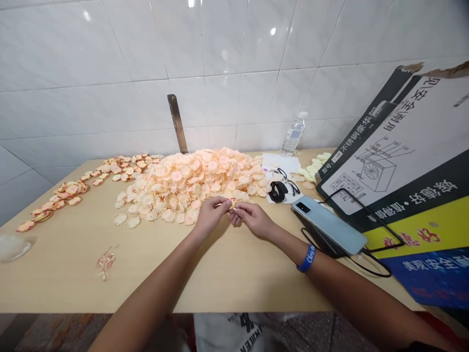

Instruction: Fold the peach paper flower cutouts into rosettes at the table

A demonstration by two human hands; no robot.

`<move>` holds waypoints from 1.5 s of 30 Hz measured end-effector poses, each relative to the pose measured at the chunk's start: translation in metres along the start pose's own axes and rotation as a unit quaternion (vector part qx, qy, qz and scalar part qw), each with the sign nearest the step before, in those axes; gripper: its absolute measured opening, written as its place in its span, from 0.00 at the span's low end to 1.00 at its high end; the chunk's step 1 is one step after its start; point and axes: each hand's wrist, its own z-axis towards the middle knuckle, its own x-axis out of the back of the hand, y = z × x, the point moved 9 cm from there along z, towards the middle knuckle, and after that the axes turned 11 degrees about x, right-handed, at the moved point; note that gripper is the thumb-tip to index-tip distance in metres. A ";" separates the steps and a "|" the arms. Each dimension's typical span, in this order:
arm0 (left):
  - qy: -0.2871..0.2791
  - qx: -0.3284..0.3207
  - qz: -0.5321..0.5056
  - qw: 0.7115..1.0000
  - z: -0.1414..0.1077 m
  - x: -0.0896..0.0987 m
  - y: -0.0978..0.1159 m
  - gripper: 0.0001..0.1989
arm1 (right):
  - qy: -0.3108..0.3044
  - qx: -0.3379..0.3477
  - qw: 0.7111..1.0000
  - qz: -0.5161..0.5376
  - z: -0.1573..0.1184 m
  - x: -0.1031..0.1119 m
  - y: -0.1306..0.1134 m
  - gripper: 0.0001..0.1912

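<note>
Held piece (233, 202): small and pale yellowish with red marks, mostly covered by fingertips, so its full outline cannot be told; it is between the two hands, just in front of the pile (198, 178).
Left hand (213, 213): thumb and forefinger pressed together, pinching the held piece.
Right hand (255, 220): thumb and forefinger pinching the held piece from the other side, remaining fingers curled beneath; a blue wristband (307, 259) circles the wrist.
Pile: many thin, round discs with notched, petal-like rims, cream to pale pink, some with pink centres, heaped toward the wall.
Red-edged discs (68, 189): creamy faces, red rims, overlapping in a loose trail left of the pile.
Scraps (105, 261): thin red and whitish bits, bunched on the bare wood of the table (227, 278).
Right side: pale green discs (317, 166), a clear bottle (293, 136), a black watch (277, 191), glasses (292, 186) on white paper, and a light-blue phone (331, 226) beside printed cardboard (381, 166).
</note>
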 end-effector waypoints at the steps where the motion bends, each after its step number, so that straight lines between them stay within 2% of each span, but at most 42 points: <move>1: 0.000 0.004 -0.010 1.000 0.001 0.000 -0.001 0.14 | -0.004 -0.001 1.000 0.003 0.000 -0.001 0.001 0.19; 6: 0.001 0.021 -0.053 0.998 0.002 0.001 -0.006 0.15 | -0.008 -0.017 1.000 0.015 0.000 -0.001 0.006 0.19; 12: -0.001 0.118 -0.146 0.982 0.007 0.002 -0.026 0.20 | -0.010 -0.026 0.999 0.047 -0.001 -0.001 0.010 0.17; 14: -0.009 0.131 -0.152 0.980 0.008 0.000 -0.029 0.21 | -0.007 -0.026 0.998 0.059 -0.001 -0.001 0.010 0.17; 18: -0.004 0.097 -0.117 0.988 0.012 0.004 -0.025 0.21 | -0.004 -0.023 0.998 0.067 0.000 0.001 0.010 0.16; 22: 0.025 0.034 0.005 0.999 0.015 0.010 -0.014 0.18 | 0.003 -0.037 0.997 0.061 0.000 0.004 0.013 0.14; 26: 0.054 -0.012 0.107 0.993 0.011 0.011 -0.002 0.14 | 0.011 -0.023 0.998 0.063 0.001 0.006 0.009 0.15; 31: 0.004 -0.048 0.119 0.992 0.005 -0.001 0.005 0.09 | 0.016 -0.023 0.998 0.064 -0.001 0.007 0.009 0.16; 36: -0.006 -0.121 0.201 0.972 0.000 -0.007 0.015 0.08 | 0.023 -0.023 0.997 0.064 -0.001 0.010 0.014 0.16; 38: -0.006 -0.125 0.215 0.969 -0.001 -0.007 0.016 0.09 | 0.019 -0.022 0.998 0.061 0.000 0.010 0.016 0.16; 45: -0.016 -0.069 0.183 0.981 -0.003 -0.009 0.018 0.09 | 0.027 -0.011 0.999 0.043 -0.001 0.014 0.015 0.18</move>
